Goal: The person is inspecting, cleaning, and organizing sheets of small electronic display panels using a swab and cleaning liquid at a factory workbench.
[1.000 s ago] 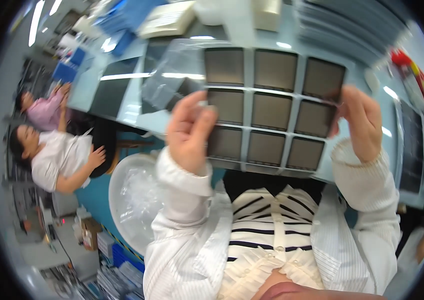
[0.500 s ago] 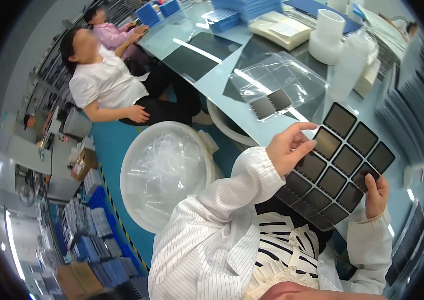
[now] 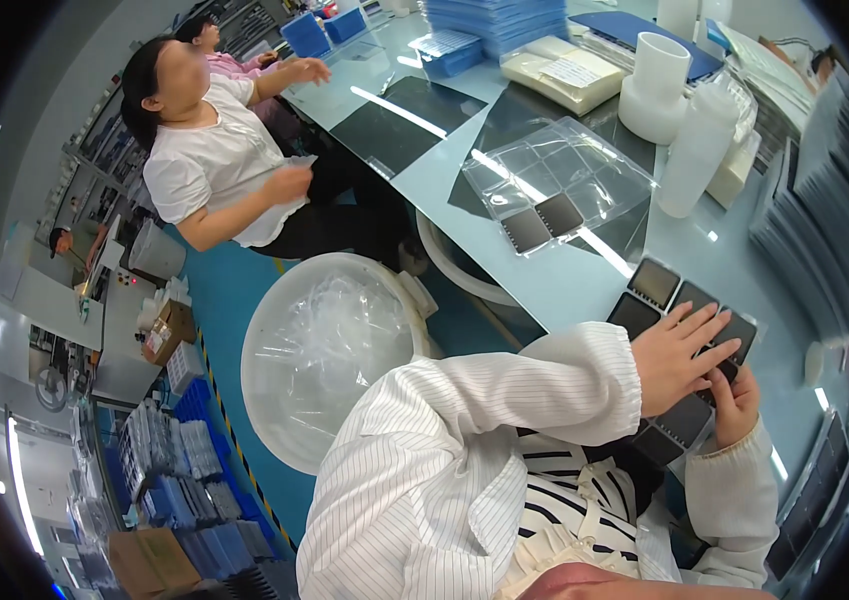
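Observation:
A sheet [image 3: 655, 282] with dark square panels set in a grid of pockets is held in front of me, tilted over the table's near edge. Across its face lies my left hand [image 3: 672, 365], fingers stretched out and covering several of the squares. Gripping the sheet's right edge is my right hand [image 3: 736, 408], with its fingertips partly hidden by my left hand. Beyond, a clear plastic pocket sheet [image 3: 584, 160] rests on the table, and two dark square panels [image 3: 542, 222] sit at its near corner.
To my left stands a white tub [image 3: 266, 425] of crumpled clear plastic. A white bottle [image 3: 692, 155] and a white cylindrical container [image 3: 652, 95] are on the table [image 3: 464, 195]. Stacked blue sheets [image 3: 819, 215] rise at the right. A co-worker [image 3: 219, 160] in white sits across the corner.
My left hand has moved right from the sheet's upper-left edge onto its face. The sheet has dropped slightly. The co-worker in white has raised both arms.

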Demonstrator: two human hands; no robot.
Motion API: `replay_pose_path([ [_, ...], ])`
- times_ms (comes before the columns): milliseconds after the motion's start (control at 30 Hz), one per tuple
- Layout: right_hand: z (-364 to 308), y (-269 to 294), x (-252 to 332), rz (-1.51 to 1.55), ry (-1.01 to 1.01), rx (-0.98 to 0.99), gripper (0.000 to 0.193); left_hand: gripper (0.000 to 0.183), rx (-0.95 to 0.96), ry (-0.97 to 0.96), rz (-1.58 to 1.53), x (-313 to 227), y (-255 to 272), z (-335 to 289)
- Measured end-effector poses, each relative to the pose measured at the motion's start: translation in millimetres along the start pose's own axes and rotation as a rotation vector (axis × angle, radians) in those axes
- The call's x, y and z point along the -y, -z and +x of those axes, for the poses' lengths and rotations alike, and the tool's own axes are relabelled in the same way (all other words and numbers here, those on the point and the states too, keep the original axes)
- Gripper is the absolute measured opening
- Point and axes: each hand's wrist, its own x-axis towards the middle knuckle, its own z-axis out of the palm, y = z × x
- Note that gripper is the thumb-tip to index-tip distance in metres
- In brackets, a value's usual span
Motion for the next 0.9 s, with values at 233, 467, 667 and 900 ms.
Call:
replay_pose_path([
  [233, -8.0, -15.5, 5.0, 0.037, 0.080, -0.016, 0.026, 0.047, -0.033, 0.042, -0.001, -5.0, 10.8, 8.7],
  [467, -17.9, -17.4, 13.5, -0.234, 0.145, 0.079, 0.022, 0.050, -0.024, -0.072, -0.015, -1.1, 19.4, 27.4],
  [667, -14.9, -30.0, 37.1, -0.434, 0.235, 0.009, 0.014, 0.045, 0.121, -0.135, -0.054, 10.1, 35.1, 42.2],
  [900, -6.8, -24.7, 34.1, -0.400, 0.295, 0.102, 0.029, 0.019, 0.132, -0.412, 0.223, 11.9, 41.2, 48.4],
])
